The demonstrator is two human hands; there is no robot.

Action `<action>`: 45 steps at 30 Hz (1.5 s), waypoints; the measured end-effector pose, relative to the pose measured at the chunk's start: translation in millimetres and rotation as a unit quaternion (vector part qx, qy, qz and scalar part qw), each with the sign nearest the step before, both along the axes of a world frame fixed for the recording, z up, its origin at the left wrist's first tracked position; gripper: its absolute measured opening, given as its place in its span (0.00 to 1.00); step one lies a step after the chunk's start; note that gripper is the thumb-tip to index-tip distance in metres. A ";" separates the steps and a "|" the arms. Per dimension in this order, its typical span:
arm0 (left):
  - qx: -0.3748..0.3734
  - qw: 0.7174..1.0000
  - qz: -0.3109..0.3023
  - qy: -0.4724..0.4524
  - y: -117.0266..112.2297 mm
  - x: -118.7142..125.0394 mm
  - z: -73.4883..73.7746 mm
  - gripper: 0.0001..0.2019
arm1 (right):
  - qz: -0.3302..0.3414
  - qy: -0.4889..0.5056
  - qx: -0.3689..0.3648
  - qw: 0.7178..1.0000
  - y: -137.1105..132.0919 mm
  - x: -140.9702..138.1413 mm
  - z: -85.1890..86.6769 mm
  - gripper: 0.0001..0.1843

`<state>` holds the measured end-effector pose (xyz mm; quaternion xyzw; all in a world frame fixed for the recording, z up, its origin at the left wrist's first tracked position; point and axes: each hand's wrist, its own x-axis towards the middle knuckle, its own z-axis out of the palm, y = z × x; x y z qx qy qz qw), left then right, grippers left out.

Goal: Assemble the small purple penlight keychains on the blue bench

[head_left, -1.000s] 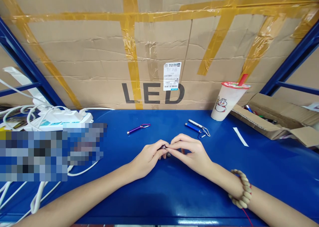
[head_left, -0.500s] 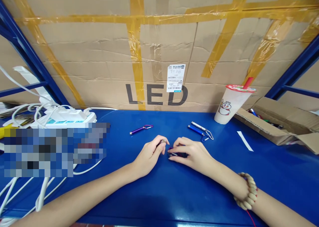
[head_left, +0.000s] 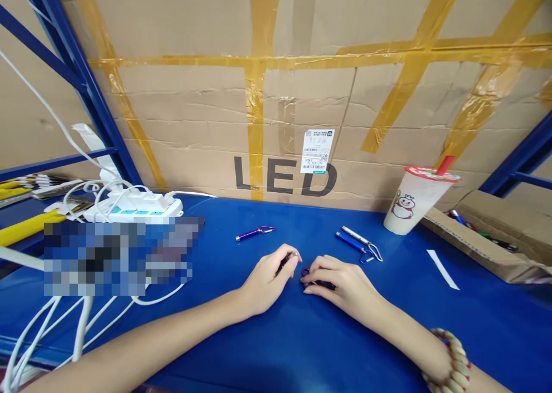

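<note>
My left hand is closed, thumb against fingers, around a small dark piece with a silvery end; most of it is hidden by the fingers. Just to its right, my right hand pinches a dark purple keychain penlight low over the table, its purple clip pointing at the left hand. A small gap separates the two hands. Farther back lie a purple keychain penlight with a carabiner clip, and a blue penlight beside a silver penlight, both with clips.
The blue table is backed by a large taped carton marked LED. To the right stand a drink cup with a red straw, an open cardboard box and a white strip. A power strip and white cables crowd the left.
The camera view has shifted, so everything appears lower and farther right. My left fingers have turned slightly, showing more of the dark piece. Both hands keep their hold.
</note>
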<state>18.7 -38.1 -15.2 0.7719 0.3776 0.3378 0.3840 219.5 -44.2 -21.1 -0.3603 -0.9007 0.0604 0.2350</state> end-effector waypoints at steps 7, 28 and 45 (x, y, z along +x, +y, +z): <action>-0.001 1.000 0.004 -0.003 -1.0 0.8 0.1 0.14 | -0.013 0.017 -0.028 0.999 -2.3 -2.0 1.2 0.07; 0.018 1.000 -0.001 -0.003 1.9 -0.4 -2.6 0.14 | 0.000 0.040 -0.011 0.999 -2.6 -2.3 0.0 0.02; 0.034 0.999 -0.009 0.001 2.5 1.6 -5.6 0.13 | -0.030 0.082 -0.018 0.996 1.9 1.9 -0.3 0.13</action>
